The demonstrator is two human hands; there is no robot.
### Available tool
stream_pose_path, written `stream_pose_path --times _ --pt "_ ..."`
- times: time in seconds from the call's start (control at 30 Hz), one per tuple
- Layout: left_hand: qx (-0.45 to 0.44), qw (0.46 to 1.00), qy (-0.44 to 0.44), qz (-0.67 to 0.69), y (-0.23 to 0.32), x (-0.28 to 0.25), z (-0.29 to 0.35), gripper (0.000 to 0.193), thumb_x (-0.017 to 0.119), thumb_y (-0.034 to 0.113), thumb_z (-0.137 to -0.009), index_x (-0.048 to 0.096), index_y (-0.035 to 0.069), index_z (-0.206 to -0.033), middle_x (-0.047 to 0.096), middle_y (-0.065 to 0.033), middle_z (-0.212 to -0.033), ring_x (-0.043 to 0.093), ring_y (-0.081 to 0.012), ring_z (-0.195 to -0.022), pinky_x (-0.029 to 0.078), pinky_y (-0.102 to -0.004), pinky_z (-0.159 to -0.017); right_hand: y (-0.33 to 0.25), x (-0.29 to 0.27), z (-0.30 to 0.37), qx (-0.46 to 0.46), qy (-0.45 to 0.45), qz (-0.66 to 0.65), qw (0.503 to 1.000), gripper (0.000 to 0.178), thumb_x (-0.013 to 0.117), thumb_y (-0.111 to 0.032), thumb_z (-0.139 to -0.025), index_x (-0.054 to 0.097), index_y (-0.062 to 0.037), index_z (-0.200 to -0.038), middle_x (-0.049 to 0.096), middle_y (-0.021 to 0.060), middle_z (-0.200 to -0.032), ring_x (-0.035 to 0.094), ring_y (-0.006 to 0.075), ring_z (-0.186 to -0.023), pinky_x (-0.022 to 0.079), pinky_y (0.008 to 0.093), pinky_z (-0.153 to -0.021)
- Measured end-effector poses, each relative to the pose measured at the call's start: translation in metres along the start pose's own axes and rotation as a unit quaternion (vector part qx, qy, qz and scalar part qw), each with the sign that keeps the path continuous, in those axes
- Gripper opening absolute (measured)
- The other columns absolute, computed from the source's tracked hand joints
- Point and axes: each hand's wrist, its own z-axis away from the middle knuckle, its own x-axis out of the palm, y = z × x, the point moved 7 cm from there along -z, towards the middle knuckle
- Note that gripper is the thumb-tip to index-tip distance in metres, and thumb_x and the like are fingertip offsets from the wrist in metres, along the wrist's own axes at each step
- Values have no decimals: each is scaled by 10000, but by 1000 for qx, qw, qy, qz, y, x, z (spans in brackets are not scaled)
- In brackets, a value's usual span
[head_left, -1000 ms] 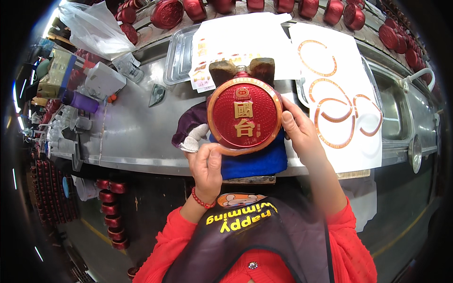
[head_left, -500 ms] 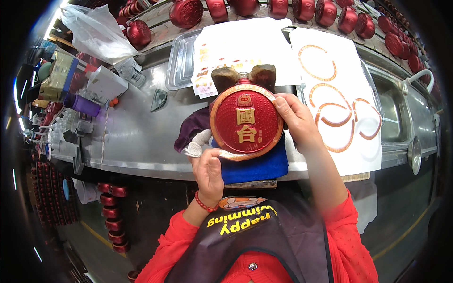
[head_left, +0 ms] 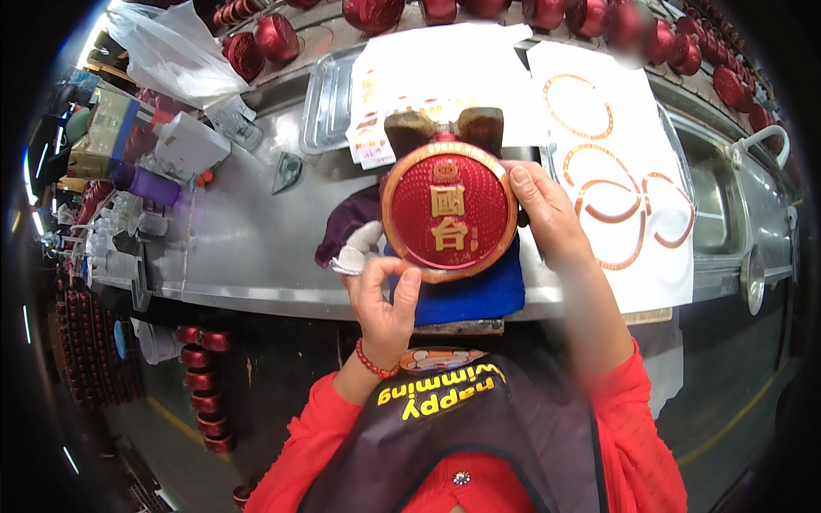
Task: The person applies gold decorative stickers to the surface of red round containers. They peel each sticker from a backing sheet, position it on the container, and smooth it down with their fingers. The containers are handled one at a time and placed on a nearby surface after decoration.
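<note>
Ctr frame, and there was the bottle (head_left: 419,224), face up, neck end between two dark blocks (head_left: 482,128), w/ an orange band (head_left: 443,275) round its rim. R hand (head_left: 554,218) had it clamped at mid-right: thumb on the rim, other fingers mostly hidden behind. L hand (head_left: 382,312) sat just below ctr, thumb & forefinger curled in close at the lower-left rim; couldn't tell if they pinched the band or only pressed it. Doing that bit well prob. meant R hand as anchor so nothing rolled, L fingertip pressing light & even, short stretches at a time, band kept flush w/ the edge. Too hard a pull might've skewed or creased it, & sweaty fingers wouldn't have helped the glossy face. Materials, then: bottle was a shiny red disc, pimpled all over, w/ raised gold characters; blocks looked like worn wood. Under it, a soft blue cloth (head_left: 470,301); to its left, a rumpled purple cloth (head_left: 349,224), plush by the look. Upper right, more thin orange arcs & rings, the loose bands (head_left: 590,138), lay on smooth white paper (head_left: 654,282), some overlapping. The bench (head_left: 248,235) was brushed-looking metal; upper left of ctr, a clear plastic tray (head_left: 320,111), rounded at the corners.
</note>
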Motion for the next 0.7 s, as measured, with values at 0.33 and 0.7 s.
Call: stream_pose_path --times 0.33,0.7 --pt "35 999 11 -28 4 -2 0 138 739 182 -915 671 64 -941 559 -253 -1371 482 -348 -1286 296 -454 -1123 -17 -1 37 -113 -35 126 985 772 682 -431 -992 415 67 -1518 518 249 -1434 520 332 -1345 389 406 -1142" --pt "70 996 19 -51 9 -4 -5 147 755 181 -909 668 71 -954 575 -231 -1357 487 -340 -1277 291 -451 -1116 -15 9 51 -134 -45 184 973 1008 801 -436 -900 270 66 -1595 424 222 -1557 433 311 -1449 329 426 -1204"
